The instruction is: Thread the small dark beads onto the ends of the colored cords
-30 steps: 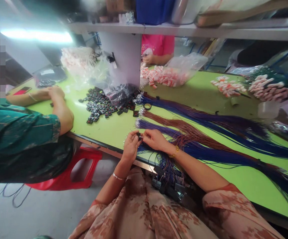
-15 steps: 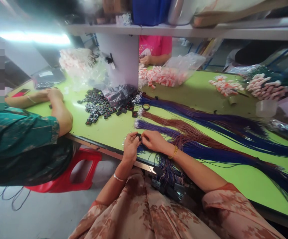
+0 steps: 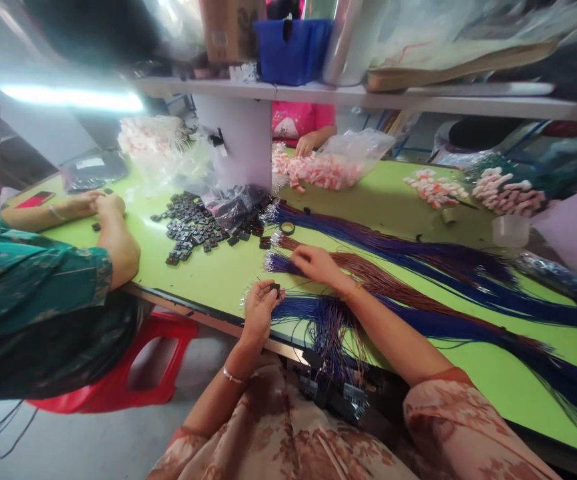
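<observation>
My left hand (image 3: 259, 308) holds a small black connector housing (image 3: 275, 289) between thumb and fingers, just over the table's front edge. My right hand (image 3: 317, 265) lies over the purple wires (image 3: 281, 264) and brown wires (image 3: 356, 264), its fingers bent together near their stripped ends. Whether a wire is pinched there is hidden. A blue wire bundle (image 3: 296, 307) runs behind my left hand. Wires (image 3: 333, 327) hang over the edge towards my lap, with black connectors (image 3: 353, 393) at their ends.
Loose black housings (image 3: 193, 227) lie in a pile beside a plastic bag (image 3: 233, 207). A tape roll (image 3: 287, 229) sits by the wire ends. Left, a co-worker's arms (image 3: 118, 233) rest on the table (image 3: 158, 273). Across it, another person's hand (image 3: 307, 143) touches orange-white connectors (image 3: 318, 170). A shelf (image 3: 393, 99) spans above.
My right hand has left the black housing and moved up and right onto the wires. My left hand keeps the housing. The opposite person's hand has moved onto the orange-white pile. The view has tilted up.
</observation>
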Tool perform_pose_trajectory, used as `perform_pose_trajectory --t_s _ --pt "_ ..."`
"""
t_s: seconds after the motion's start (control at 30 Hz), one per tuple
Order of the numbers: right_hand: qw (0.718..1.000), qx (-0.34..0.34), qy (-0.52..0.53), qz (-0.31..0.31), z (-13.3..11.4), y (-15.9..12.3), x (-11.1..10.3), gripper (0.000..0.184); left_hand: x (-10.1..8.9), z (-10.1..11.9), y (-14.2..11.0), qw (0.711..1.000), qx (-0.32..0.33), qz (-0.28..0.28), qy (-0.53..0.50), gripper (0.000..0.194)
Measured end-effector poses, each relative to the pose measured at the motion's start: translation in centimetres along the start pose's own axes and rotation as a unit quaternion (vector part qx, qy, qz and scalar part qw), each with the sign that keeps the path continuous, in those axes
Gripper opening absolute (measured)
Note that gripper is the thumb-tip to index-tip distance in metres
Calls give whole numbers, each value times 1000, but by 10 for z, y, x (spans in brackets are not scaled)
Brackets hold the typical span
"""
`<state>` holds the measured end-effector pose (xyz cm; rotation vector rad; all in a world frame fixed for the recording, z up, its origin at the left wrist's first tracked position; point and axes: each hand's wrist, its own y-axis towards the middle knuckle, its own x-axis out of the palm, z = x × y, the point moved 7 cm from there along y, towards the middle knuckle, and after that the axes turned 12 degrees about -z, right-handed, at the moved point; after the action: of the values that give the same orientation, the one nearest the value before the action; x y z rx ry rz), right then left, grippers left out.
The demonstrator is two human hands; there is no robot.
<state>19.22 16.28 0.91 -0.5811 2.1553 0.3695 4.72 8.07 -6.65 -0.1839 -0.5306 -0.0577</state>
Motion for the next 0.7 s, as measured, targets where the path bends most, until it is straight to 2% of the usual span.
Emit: perform_pose_trajectory --t_s 0.07,0.13,0.2,0.27,0.43,0.53,0.7 --pt "993 103 -42 45 37 14 -21 17 1 1 -1 1000 -3 -8 -4 36" --pt "983 169 -62 33 66 25 -26 12 1 1 -1 1000 -6 -11 -3 37" --pt "982 179 -57 3 82 33 -20 11 0 0 0 1000 -10 -14 -3 38" --pt "984 170 -59 -11 86 36 -15 13 -1 0 1 1000 -11 -18 -2 39" --pt "972 180 -145 32 77 28 -25 16 -3 -1 2 1000 -13 -25 -2 40" --pt "972 178 -149 35 66 29 -29 17 -2 -1 3 1000 -14 -25 1 40" --pt "994 75 -69 49 21 52 -26 15 -2 -1 2 1000 -13 -25 -1 39"
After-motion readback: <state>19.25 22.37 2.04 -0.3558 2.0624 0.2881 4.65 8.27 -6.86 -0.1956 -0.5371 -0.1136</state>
